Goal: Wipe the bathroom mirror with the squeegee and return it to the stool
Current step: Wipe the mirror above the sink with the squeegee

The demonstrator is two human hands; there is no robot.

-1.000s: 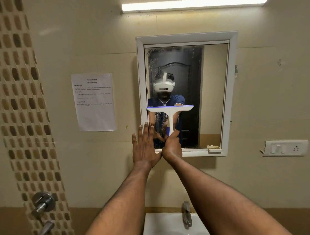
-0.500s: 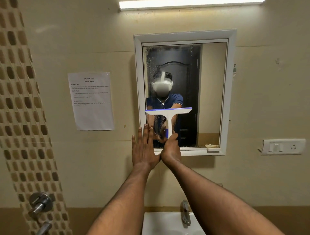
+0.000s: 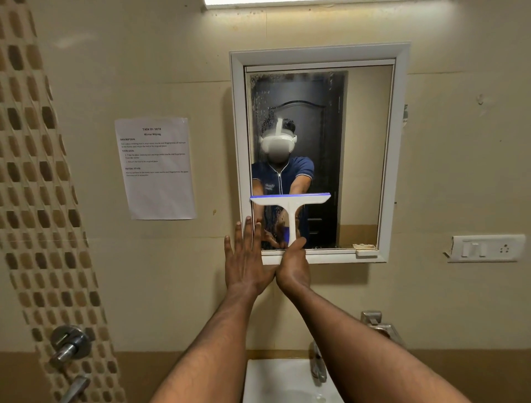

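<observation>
The right hand (image 3: 293,266) is closed around the lower end of the white squeegee (image 3: 290,207) handle. The handle stands upright, and the blue-edged blade is on top, lying horizontal across the lower left part of the mirror (image 3: 365,149). The left hand (image 3: 247,263) is flat and open, fingers spread, on the frame's lower left corner.

Dim warm room, ceiling strip light (image 3: 316,2) glaring, edges bowed
</observation>
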